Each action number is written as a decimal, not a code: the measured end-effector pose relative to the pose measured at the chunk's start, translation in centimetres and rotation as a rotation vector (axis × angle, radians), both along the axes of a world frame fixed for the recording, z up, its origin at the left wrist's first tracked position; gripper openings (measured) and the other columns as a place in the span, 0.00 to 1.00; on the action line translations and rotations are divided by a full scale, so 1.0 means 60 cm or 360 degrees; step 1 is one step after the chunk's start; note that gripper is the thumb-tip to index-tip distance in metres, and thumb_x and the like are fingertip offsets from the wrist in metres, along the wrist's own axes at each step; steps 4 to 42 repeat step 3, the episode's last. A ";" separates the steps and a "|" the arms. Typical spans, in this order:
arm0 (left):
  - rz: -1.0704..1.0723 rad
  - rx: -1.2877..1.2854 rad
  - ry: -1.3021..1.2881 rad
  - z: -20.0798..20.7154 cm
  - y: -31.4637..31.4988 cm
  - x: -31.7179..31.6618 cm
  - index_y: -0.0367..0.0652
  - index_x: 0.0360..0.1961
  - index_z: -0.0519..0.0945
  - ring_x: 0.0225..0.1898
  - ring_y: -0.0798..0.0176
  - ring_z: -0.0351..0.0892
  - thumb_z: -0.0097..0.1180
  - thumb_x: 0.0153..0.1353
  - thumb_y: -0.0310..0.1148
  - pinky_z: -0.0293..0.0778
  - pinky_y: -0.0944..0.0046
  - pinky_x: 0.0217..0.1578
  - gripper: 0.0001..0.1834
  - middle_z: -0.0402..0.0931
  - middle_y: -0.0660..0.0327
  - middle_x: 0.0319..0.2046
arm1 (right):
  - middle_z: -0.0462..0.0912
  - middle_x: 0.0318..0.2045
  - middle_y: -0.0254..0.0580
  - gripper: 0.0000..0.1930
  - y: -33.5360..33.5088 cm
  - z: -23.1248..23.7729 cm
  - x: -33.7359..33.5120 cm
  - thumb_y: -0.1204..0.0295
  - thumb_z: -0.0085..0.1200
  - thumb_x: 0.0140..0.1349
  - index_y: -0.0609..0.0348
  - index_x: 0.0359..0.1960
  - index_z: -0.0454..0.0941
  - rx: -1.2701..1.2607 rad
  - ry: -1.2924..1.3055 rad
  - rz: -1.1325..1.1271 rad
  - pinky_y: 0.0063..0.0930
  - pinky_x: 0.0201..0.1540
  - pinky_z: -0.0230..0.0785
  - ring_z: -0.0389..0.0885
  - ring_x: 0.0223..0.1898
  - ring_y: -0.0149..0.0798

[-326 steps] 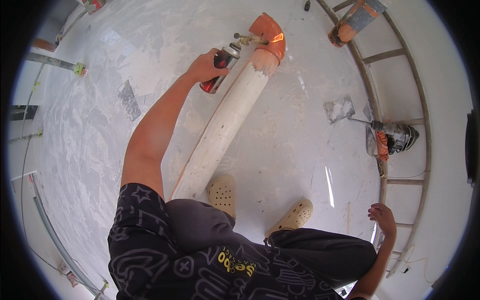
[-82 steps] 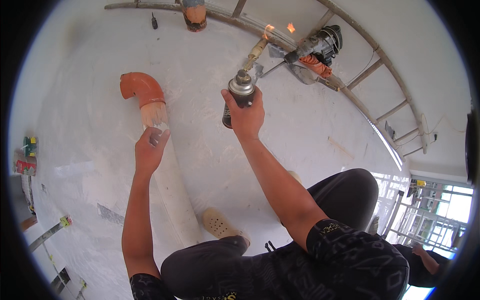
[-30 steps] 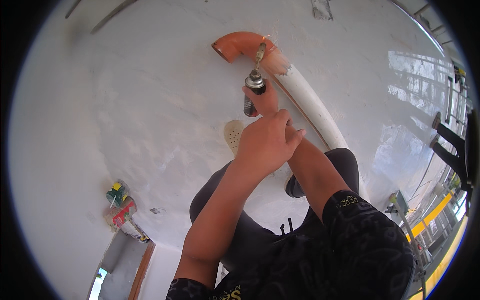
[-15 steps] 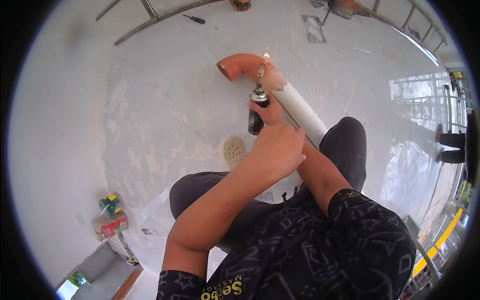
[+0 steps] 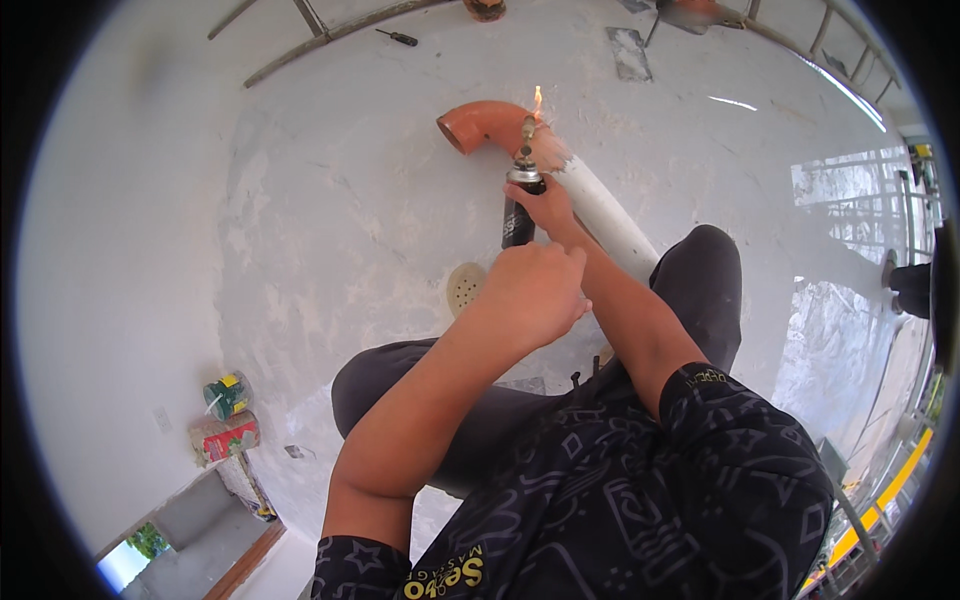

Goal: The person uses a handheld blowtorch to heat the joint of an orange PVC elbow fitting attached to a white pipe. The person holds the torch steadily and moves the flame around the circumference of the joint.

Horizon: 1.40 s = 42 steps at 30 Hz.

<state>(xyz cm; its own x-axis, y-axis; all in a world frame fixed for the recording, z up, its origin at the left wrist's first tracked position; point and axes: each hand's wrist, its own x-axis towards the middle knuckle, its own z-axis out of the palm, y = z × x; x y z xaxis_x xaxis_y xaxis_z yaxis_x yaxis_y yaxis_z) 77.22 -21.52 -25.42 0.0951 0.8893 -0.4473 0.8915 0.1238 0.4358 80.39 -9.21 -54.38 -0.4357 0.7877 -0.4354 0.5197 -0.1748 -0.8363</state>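
My right hand (image 5: 545,203) wraps round a black gas torch (image 5: 519,222) with a silver collar. A small orange flame (image 5: 538,100) rises at its brass nozzle, beside the far end of an orange pipe elbow (image 5: 492,119). The elbow joins a white pipe (image 5: 610,215), which slants down toward my right knee; the pipe is stained orange near the joint. Closer to me, my left hand (image 5: 532,292) is closed, held up next to my right forearm. Its fingers curl away from view, so whatever is in them is hidden.
A screwdriver (image 5: 398,38) lies on the grey floor beyond the elbow, near a ladder (image 5: 330,40). A flat grey piece (image 5: 628,54) sits at the far right. Green and red containers (image 5: 225,420) stand at left. A person's legs (image 5: 912,288) show at the right edge.
The flame at the nozzle has grown taller. The torch and my right hand have shifted slightly away from me, and my left hand has drawn a little to the left, still closed.
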 end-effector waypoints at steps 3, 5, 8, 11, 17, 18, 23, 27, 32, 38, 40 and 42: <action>0.0003 -0.0041 0.0032 0.001 0.000 0.000 0.36 0.49 0.81 0.45 0.43 0.89 0.68 0.67 0.48 0.83 0.47 0.46 0.24 0.86 0.47 0.42 | 0.91 0.53 0.49 0.40 0.003 -0.003 -0.002 0.43 0.77 0.53 0.56 0.62 0.83 -0.0061 0.0028 -0.0019 0.44 0.61 0.78 0.90 0.55 0.50; 0.0003 -0.0041 0.0032 0.001 0.000 0.000 0.36 0.49 0.81 0.45 0.43 0.89 0.68 0.67 0.48 0.83 0.47 0.46 0.24 0.86 0.47 0.42 | 0.91 0.53 0.49 0.40 0.003 -0.003 -0.002 0.43 0.77 0.53 0.56 0.62 0.83 -0.0061 0.0028 -0.0019 0.44 0.61 0.78 0.90 0.55 0.50; 0.0003 -0.0041 0.0032 0.001 0.000 0.000 0.36 0.49 0.81 0.45 0.43 0.89 0.68 0.67 0.48 0.83 0.47 0.46 0.24 0.86 0.47 0.42 | 0.91 0.53 0.49 0.40 0.003 -0.003 -0.002 0.43 0.77 0.53 0.56 0.62 0.83 -0.0061 0.0028 -0.0019 0.44 0.61 0.78 0.90 0.55 0.50; 0.0003 -0.0041 0.0032 0.001 0.000 0.000 0.36 0.49 0.81 0.45 0.43 0.89 0.68 0.67 0.48 0.83 0.47 0.46 0.24 0.86 0.47 0.42 | 0.91 0.53 0.49 0.40 0.003 -0.003 -0.002 0.43 0.77 0.53 0.56 0.62 0.83 -0.0061 0.0028 -0.0019 0.44 0.61 0.78 0.90 0.55 0.50; 0.0003 -0.0041 0.0032 0.001 0.000 0.000 0.36 0.49 0.81 0.45 0.43 0.89 0.68 0.67 0.48 0.83 0.47 0.46 0.24 0.86 0.47 0.42 | 0.91 0.53 0.49 0.40 0.003 -0.003 -0.002 0.43 0.77 0.53 0.56 0.62 0.83 -0.0061 0.0028 -0.0019 0.44 0.61 0.78 0.90 0.55 0.50; 0.0003 -0.0041 0.0032 0.001 0.000 0.000 0.36 0.49 0.81 0.45 0.43 0.89 0.68 0.67 0.48 0.83 0.47 0.46 0.24 0.86 0.47 0.42 | 0.91 0.53 0.49 0.40 0.003 -0.003 -0.002 0.43 0.77 0.53 0.56 0.62 0.83 -0.0061 0.0028 -0.0019 0.44 0.61 0.78 0.90 0.55 0.50; 0.0003 -0.0041 0.0032 0.001 0.000 0.000 0.36 0.49 0.81 0.45 0.43 0.89 0.68 0.67 0.48 0.83 0.47 0.46 0.24 0.86 0.47 0.42 | 0.91 0.53 0.49 0.40 0.003 -0.003 -0.002 0.43 0.77 0.53 0.56 0.62 0.83 -0.0061 0.0028 -0.0019 0.44 0.61 0.78 0.90 0.55 0.50; 0.0003 -0.0041 0.0032 0.001 0.000 0.000 0.36 0.49 0.81 0.45 0.43 0.89 0.68 0.67 0.48 0.83 0.47 0.46 0.24 0.86 0.47 0.42 | 0.91 0.53 0.49 0.40 0.003 -0.003 -0.002 0.43 0.77 0.53 0.56 0.62 0.83 -0.0061 0.0028 -0.0019 0.44 0.61 0.78 0.90 0.55 0.50; 0.0003 -0.0041 0.0032 0.001 0.000 0.000 0.36 0.49 0.81 0.45 0.43 0.89 0.68 0.67 0.48 0.83 0.47 0.46 0.24 0.86 0.47 0.42 | 0.91 0.53 0.49 0.40 0.003 -0.003 -0.002 0.43 0.77 0.53 0.56 0.62 0.83 -0.0061 0.0028 -0.0019 0.44 0.61 0.78 0.90 0.55 0.50; 0.0003 -0.0041 0.0032 0.001 0.000 0.000 0.36 0.49 0.81 0.45 0.43 0.89 0.68 0.67 0.48 0.83 0.47 0.46 0.24 0.86 0.47 0.42 | 0.91 0.53 0.49 0.40 0.003 -0.003 -0.002 0.43 0.77 0.53 0.56 0.62 0.83 -0.0061 0.0028 -0.0019 0.44 0.61 0.78 0.90 0.55 0.50; 0.0003 -0.0041 0.0032 0.001 0.000 0.000 0.36 0.49 0.81 0.45 0.43 0.89 0.68 0.67 0.48 0.83 0.47 0.46 0.24 0.86 0.47 0.42 | 0.91 0.53 0.49 0.40 0.003 -0.003 -0.002 0.43 0.77 0.53 0.56 0.62 0.83 -0.0061 0.0028 -0.0019 0.44 0.61 0.78 0.90 0.55 0.50; 0.0003 -0.0041 0.0032 0.001 0.000 0.000 0.36 0.49 0.81 0.45 0.43 0.89 0.68 0.67 0.48 0.83 0.47 0.46 0.24 0.86 0.47 0.42 | 0.91 0.53 0.49 0.40 0.003 -0.003 -0.002 0.43 0.77 0.53 0.56 0.62 0.83 -0.0061 0.0028 -0.0019 0.44 0.61 0.78 0.90 0.55 0.50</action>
